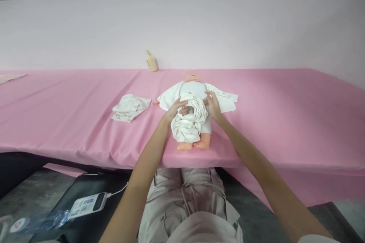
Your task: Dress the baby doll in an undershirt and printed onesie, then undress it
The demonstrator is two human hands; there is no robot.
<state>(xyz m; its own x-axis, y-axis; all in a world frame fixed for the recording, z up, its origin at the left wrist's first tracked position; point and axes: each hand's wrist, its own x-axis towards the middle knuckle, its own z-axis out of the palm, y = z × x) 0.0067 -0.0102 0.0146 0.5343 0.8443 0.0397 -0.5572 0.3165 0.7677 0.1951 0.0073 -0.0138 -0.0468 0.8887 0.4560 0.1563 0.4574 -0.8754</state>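
Observation:
A baby doll (192, 83) lies on its back on the pink table (270, 121), feet toward me, on an opened white garment (171, 97). A bunched white patterned pair of trousers (189, 121) covers its legs up to the waist. My left hand (177, 108) grips the left side of the waistband, fingers curled into the cloth. My right hand (212, 105) pinches the right side of the same waistband. The doll's bare feet (194, 144) stick out below the cloth near the table's front edge.
A crumpled white patterned cloth (130, 107) lies left of the doll. A cream pump bottle (151, 61) stands at the back by the pale wall. Below the table, a power bank with a cable (87, 204) and a plastic water bottle (40, 221) rest on a dark seat.

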